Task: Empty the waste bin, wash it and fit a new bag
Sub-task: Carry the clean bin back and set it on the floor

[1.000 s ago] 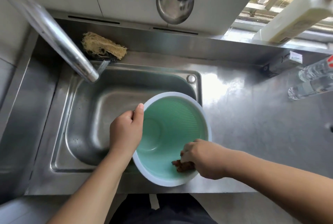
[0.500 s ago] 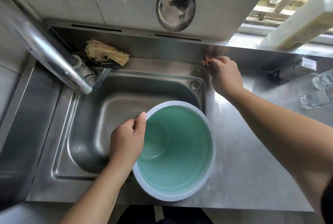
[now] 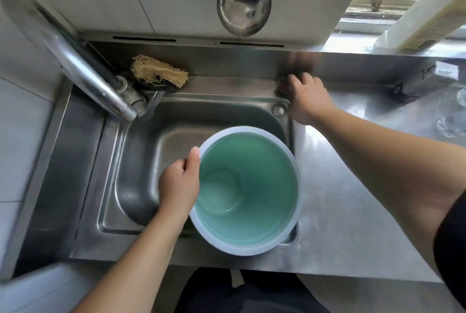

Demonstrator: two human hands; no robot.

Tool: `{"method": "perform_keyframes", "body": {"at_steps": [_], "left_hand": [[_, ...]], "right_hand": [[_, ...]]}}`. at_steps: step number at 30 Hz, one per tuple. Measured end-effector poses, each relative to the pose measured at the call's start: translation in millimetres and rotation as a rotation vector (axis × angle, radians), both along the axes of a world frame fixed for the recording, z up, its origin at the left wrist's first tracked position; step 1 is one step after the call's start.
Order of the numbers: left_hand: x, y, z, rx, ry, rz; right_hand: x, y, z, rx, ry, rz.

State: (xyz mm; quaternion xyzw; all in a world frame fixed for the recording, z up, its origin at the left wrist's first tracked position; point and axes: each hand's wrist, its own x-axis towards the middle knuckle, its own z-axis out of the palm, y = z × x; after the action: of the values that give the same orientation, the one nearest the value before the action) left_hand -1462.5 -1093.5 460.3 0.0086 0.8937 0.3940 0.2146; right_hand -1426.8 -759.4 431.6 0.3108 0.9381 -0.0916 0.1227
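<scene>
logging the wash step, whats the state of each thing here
waste bin: upright in the sink, no bag, nothing inside
left hand: grips the bin rim
right hand: curled on a dark scrubber at the sink's back corner
faucet: no water running
ladle: hangs on the wall
loofah: lies behind the faucet

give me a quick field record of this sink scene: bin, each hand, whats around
bin: green inside, white rim, upright in the sink, no bag, no waste seen in it
left hand: grips the bin rim, thumb along its edge
right hand: at the sink's back right corner, over a dark blurred scrubber; grip unclear
tap: spout over the sink, no water running
sponge: on the back ledge beside the tap
ladle: hanging on the wall
</scene>
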Motion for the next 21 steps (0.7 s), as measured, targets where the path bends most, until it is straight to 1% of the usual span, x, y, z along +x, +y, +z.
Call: {"method": "perform_keyframes", "body": {"at_steps": [3, 6, 8, 11, 15, 18, 21], "left_hand": [[-1.0, -12.0, 13.4, 0.055, -0.064, 0.117], [-5.0, -33.1, 31.1, 0.024, -0.017, 0.145], [-10.1, -49.3, 40.4, 0.042, 0.002, 0.164], [-19.3, -72.6, 51.1, 0.078, 0.014, 0.159], [-28.2, -86.3, 59.7, 0.136, 0.026, 0.122], [-31.4, -90.9, 69.6, 0.19, 0.005, 0.015], [-29.7, -87.1, 79.7, 0.249, -0.035, -0.076]], "right_hand": [[12.1, -27.6, 20.9, 0.028, 0.103, 0.07], [37.0, -69.5, 42.6, -0.012, 0.109, 0.18], [64.5, -101.4, 53.8, -0.061, 0.092, 0.197], [113.6, -149.7, 61.9, -0.102, -0.044, 0.187], [189.9, -206.9, 58.5, -0.262, -0.178, 0.114], [252.6, -267.4, 50.2, -0.382, -0.29, 0.001], [296.1, -317.9, 30.7, -0.538, -0.458, -0.173]]}}
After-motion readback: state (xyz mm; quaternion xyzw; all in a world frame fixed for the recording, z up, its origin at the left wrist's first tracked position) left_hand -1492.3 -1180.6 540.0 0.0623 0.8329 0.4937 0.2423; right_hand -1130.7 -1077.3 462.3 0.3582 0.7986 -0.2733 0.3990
